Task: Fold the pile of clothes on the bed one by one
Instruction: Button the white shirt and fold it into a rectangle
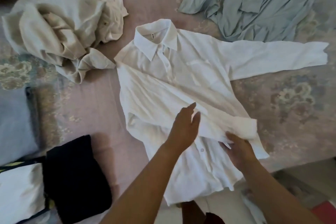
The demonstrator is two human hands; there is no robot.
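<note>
A white button-up shirt (163,85) lies face up on the pink floral bed (149,2), collar at the top. Its left-side sleeve is folded diagonally across the body, cuff at the lower right; the other sleeve stretches out to the right. My left hand (183,127) hovers over or lightly touches the folded sleeve with fingers straight. My right hand (238,149) holds the folded sleeve near its cuff, fingers curled under the fabric.
A crumpled cream pile of clothes (63,22) sits at the upper left. A pale blue garment (258,3) lies at the upper right. Folded dark clothing (76,178) and white and light blue folded items (16,123) are stacked at the lower left. The bed's edge runs along the lower right.
</note>
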